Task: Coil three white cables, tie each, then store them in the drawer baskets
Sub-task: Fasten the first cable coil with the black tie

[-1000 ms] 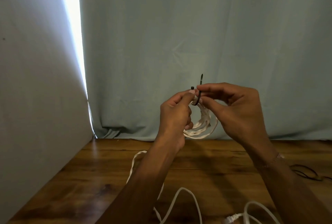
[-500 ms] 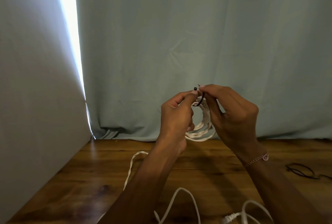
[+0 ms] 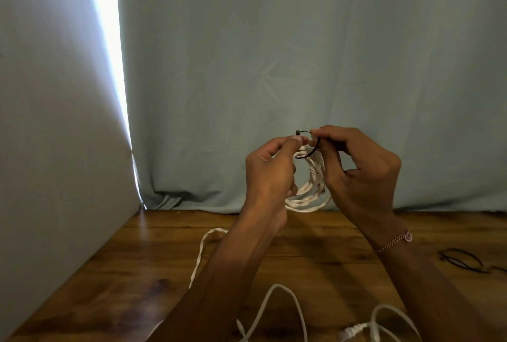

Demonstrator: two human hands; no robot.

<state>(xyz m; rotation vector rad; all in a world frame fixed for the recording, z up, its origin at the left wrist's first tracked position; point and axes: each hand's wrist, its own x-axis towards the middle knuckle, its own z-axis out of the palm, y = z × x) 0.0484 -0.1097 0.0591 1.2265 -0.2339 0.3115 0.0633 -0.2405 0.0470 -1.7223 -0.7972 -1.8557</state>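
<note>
Both hands raised above worktop (image 3: 153,264), near its back edge, w/ coiled white cable (image 3: 308,193) held between them in mid-air. Left hand (image 3: 270,174) fingers curled, thumb + forefinger pinching coil top by head of black zip tie (image 3: 310,146). Right hand (image 3: 359,174) fingers clamped on tie strap, looped round coil strands. Beaded bracelet (image 3: 395,241) on right wrist. Loose white cables (image 3: 277,306) trailing across worktop toward front edge, plug end approx front-right. Spare black ties (image 3: 466,260) lying by right edge. Blue curtain (image 3: 301,67) hanging behind back edge, bright gap at left.
</note>
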